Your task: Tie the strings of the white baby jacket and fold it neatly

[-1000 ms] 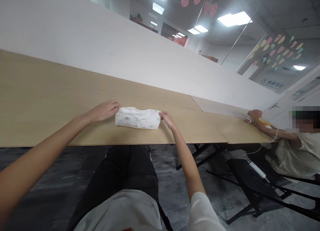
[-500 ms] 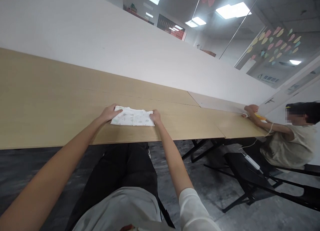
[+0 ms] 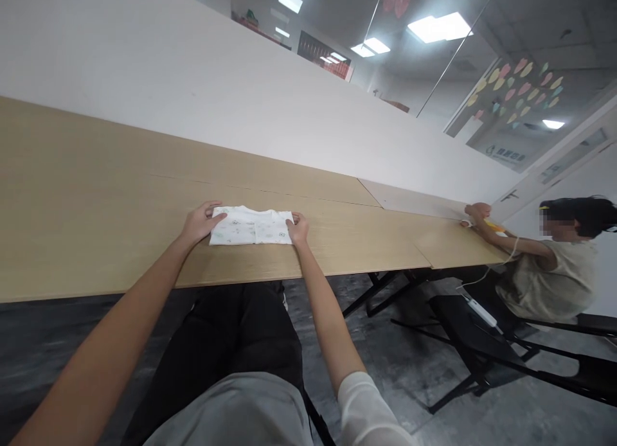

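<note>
A folded white garment with small prints and a curved neckline along its far edge lies on the wooden table, near the front edge. My left hand is at its left end, thumb on top of the cloth and fingers curled at the far left corner. At the right end, my right hand pinches the side, its thumb on the fabric and its fingers partly hidden behind the edge.
The long wooden table runs against a white partition with glass above. At right another person sits holding a round object at the table. Black folding chairs stand there, with a white power strip on one.
The garment looks flatter and its neckline shows more clearly. My left fingers have shifted slightly at the corner, while my right hand stays at the right end. The view has turned a little.
</note>
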`<move>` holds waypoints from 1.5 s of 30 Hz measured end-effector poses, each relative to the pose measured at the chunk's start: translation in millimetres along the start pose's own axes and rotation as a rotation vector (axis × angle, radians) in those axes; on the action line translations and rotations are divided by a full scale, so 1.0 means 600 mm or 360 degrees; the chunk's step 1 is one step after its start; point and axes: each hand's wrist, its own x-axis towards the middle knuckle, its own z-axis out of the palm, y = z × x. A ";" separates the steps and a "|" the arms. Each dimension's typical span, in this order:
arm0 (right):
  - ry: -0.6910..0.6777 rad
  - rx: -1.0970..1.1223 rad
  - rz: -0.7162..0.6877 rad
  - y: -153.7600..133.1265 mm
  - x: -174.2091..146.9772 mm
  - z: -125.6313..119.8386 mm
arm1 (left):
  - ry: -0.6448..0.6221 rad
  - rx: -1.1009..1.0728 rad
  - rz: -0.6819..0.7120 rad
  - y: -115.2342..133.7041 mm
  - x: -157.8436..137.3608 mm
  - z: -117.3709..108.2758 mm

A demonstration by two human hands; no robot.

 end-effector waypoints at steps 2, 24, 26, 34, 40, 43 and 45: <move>0.0013 0.0018 -0.0001 0.002 -0.001 0.000 | 0.0000 0.0001 0.0003 0.000 -0.002 -0.002; 0.0165 0.0038 -0.0051 -0.001 -0.011 -0.011 | 0.0171 -0.0215 -0.0142 -0.006 -0.007 0.000; 0.0188 0.0011 -0.0047 0.001 -0.011 -0.011 | 0.0152 -0.0273 -0.0130 -0.004 -0.007 0.001; 0.0189 -0.0228 0.0078 0.009 -0.008 -0.017 | 0.0221 0.0390 -0.0085 -0.002 -0.003 -0.003; 0.0213 -0.0204 0.0082 0.005 -0.012 -0.021 | 0.0315 0.0382 -0.0243 0.014 -0.015 -0.007; 0.0259 -0.0153 0.0104 0.004 -0.012 -0.022 | 0.0330 0.0366 -0.0250 0.016 -0.018 -0.007; 0.0311 -0.0087 0.0139 0.004 -0.011 -0.024 | 0.0372 0.0360 -0.0250 0.012 -0.017 -0.007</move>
